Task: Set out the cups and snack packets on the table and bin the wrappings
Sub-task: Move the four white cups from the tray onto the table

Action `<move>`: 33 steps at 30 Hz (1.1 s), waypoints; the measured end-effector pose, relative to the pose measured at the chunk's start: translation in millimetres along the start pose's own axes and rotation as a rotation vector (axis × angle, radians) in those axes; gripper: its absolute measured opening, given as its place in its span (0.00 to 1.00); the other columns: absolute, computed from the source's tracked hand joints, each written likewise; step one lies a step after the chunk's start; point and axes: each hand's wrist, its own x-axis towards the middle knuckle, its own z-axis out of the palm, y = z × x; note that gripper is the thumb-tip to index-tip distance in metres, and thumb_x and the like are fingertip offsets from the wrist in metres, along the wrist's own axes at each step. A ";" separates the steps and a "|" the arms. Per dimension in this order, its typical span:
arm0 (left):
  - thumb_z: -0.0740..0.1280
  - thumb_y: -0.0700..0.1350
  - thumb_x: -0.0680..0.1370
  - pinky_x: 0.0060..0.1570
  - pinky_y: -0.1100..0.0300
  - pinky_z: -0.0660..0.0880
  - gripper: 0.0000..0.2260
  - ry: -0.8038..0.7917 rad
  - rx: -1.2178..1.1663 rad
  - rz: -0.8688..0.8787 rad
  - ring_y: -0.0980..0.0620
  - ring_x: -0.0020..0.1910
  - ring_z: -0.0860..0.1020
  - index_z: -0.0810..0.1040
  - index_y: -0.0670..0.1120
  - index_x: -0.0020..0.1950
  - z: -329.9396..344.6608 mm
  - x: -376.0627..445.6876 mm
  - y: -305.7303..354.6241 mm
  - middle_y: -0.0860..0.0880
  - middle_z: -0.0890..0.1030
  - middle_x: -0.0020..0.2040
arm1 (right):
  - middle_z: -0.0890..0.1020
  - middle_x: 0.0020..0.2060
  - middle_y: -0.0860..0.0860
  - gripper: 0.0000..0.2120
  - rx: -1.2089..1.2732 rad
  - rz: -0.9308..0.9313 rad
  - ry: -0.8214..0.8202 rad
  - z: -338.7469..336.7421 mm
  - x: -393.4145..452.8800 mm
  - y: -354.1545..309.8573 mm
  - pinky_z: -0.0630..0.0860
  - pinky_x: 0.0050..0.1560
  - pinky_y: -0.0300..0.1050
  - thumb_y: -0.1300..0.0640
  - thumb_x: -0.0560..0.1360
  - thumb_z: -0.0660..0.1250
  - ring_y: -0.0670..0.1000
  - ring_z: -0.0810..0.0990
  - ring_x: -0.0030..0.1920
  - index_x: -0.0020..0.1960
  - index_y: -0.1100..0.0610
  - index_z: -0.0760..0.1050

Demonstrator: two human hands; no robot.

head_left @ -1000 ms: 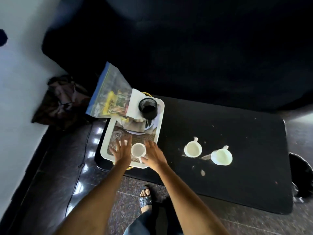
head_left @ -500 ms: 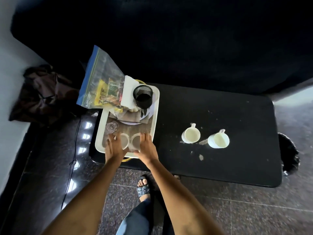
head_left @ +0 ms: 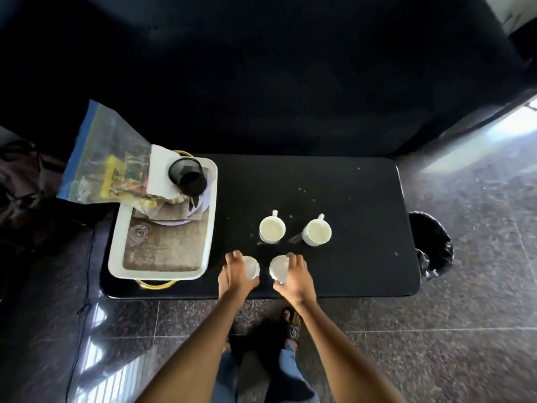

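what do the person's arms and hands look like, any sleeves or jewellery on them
Both forearms are bare, with no sleeve in view. The left hand and right hand wear no gloves, and no watch, bracelet or ring shows, though the picture is too soft to rule out a thin ring.

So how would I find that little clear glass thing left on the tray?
Start at the white tray on the black table's left end. On its brown mat, near the left rim, stands a small clear glass piece. It stands alone in front of the piled packets and black mesh cup, and it is see-through.
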 end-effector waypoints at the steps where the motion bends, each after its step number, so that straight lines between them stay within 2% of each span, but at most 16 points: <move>1: 0.75 0.51 0.66 0.55 0.49 0.75 0.32 -0.002 -0.006 -0.003 0.41 0.58 0.78 0.65 0.42 0.63 7.4 -1.3 8.4 0.43 0.71 0.61 | 0.71 0.60 0.55 0.33 0.011 0.018 0.011 -5.3 0.3 13.0 0.77 0.51 0.49 0.54 0.65 0.73 0.56 0.71 0.61 0.66 0.60 0.64; 6: 0.76 0.50 0.66 0.54 0.49 0.76 0.31 0.010 -0.032 -0.041 0.40 0.57 0.78 0.66 0.42 0.63 41.4 -4.0 37.9 0.43 0.71 0.62 | 0.71 0.60 0.55 0.32 0.041 0.060 0.034 -30.2 7.7 67.3 0.76 0.52 0.48 0.54 0.66 0.74 0.55 0.71 0.62 0.65 0.60 0.65; 13: 0.76 0.49 0.66 0.54 0.49 0.75 0.32 0.048 -0.011 -0.094 0.39 0.57 0.77 0.66 0.40 0.63 67.7 7.2 67.9 0.41 0.72 0.62 | 0.72 0.59 0.54 0.30 0.015 0.020 -0.042 -34.7 17.0 106.8 0.77 0.50 0.48 0.53 0.67 0.73 0.54 0.72 0.60 0.65 0.60 0.65; 20: 0.77 0.50 0.65 0.55 0.47 0.75 0.34 0.059 -0.043 -0.107 0.39 0.59 0.77 0.65 0.41 0.64 74.2 15.5 70.5 0.41 0.72 0.63 | 0.70 0.61 0.55 0.33 -0.011 -0.018 -0.026 -23.1 13.2 108.3 0.80 0.47 0.49 0.54 0.68 0.72 0.54 0.70 0.62 0.68 0.59 0.62; 24: 0.78 0.53 0.63 0.53 0.46 0.76 0.44 0.093 0.040 -0.028 0.44 0.66 0.69 0.58 0.49 0.73 73.5 7.5 58.1 0.47 0.68 0.68 | 0.66 0.67 0.54 0.39 -0.039 -0.032 0.007 -18.3 7.9 108.7 0.79 0.53 0.48 0.50 0.67 0.72 0.55 0.66 0.67 0.72 0.58 0.59; 29: 0.74 0.39 0.68 0.50 0.49 0.78 0.34 0.056 0.000 0.184 0.47 0.67 0.66 0.65 0.49 0.71 67.0 5.8 44.8 0.52 0.69 0.69 | 0.66 0.67 0.55 0.37 0.055 0.007 0.050 -8.9 -6.0 100.5 0.80 0.50 0.48 0.56 0.67 0.69 0.56 0.65 0.67 0.72 0.57 0.58; 33: 0.74 0.39 0.68 0.53 0.51 0.77 0.32 0.038 -0.008 0.191 0.47 0.66 0.66 0.67 0.47 0.70 60.5 8.0 41.1 0.51 0.70 0.68 | 0.67 0.63 0.56 0.35 0.065 0.023 0.052 -10.6 -2.1 100.9 0.79 0.48 0.49 0.58 0.67 0.69 0.56 0.66 0.65 0.71 0.59 0.60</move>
